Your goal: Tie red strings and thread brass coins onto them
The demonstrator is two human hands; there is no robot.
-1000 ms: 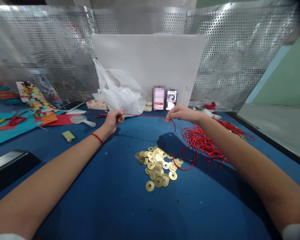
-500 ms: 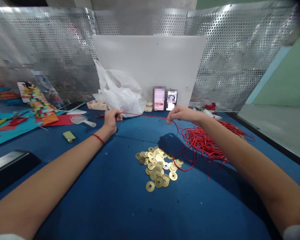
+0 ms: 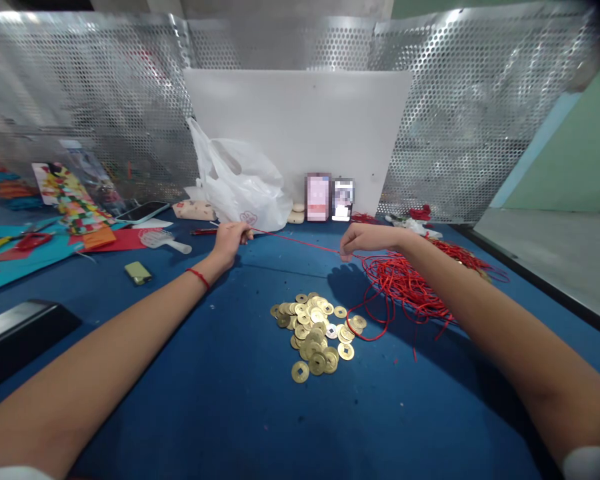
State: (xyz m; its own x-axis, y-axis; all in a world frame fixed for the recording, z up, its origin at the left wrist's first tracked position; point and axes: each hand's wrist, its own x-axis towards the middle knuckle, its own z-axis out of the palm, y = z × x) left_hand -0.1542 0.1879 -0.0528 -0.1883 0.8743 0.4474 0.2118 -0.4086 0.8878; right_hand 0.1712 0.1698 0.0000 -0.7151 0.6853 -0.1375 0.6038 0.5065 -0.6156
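Two bare hands work far out over the blue felt-covered tabletop [image 3: 220, 400], and between them we see a thin red cord [image 3: 295, 241] drawn taut in a straight line above the surface. Our left hand [image 3: 229, 241], with a red string bracelet [image 3: 197, 276] at its wrist, has its grip pressed together on the left end of the cord, thumb against fingertips. Our right hand [image 3: 367, 239] pinches the cord at its other end, the grip closed tight on it and sitting a little lower and nearer than the left. From the right hand the cord falls away into a loose tangled heap of the same red cord [image 3: 405, 283] lying on the tabletop just to the right, and one strand loops near to the pile of round brass coins with square holes [image 3: 317, 330], touching its right edge. The coins lie on the tabletop nearer than both hands, between the two forearms. Just beyond the left hand lies a crumpled white plastic bag [image 3: 240, 183], resting against a white upright board [image 3: 300, 120] that stands before a perforated metal screen [image 3: 105, 100]. To the far left we see a small olive-green rectangular lighter [image 3: 137, 272], a clear plastic scoop [image 3: 163, 240], a dark smartphone [image 3: 143, 211] lying flat, and sheets of red and teal paper [image 3: 25, 257] with scissors on them.
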